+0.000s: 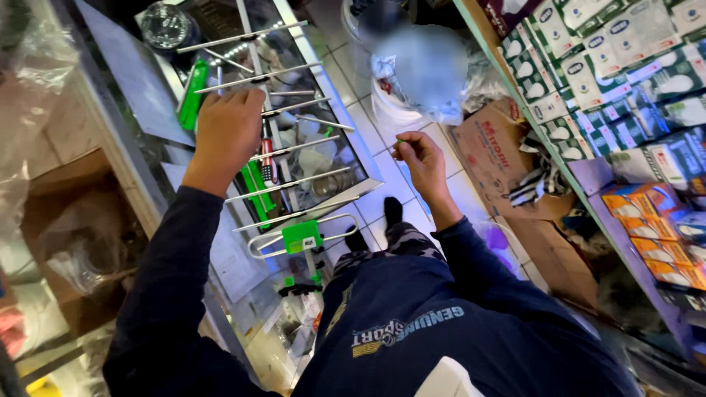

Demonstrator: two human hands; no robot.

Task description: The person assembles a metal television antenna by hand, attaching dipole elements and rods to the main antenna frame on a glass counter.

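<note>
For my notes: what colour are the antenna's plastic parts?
Green, on the antenna; head view.

A shop: boxed bulbs (625, 66) fill shelves (588, 184).

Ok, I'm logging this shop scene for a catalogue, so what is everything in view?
Antenna: one, silver rods with green fittings, lying on the glass counter.
Glass counter: one, clear with metal frame, left of centre.
Screwdriver: one, red and white handle, on the counter under the rods.
Bulb boxes: many, green and white, shelves at right.
Orange boxes: several, lower right shelf.
Cardboard box: one, brown, on the floor.
Left hand: on the antenna rods.
Right hand: raised, pinching a small green piece.
</note>
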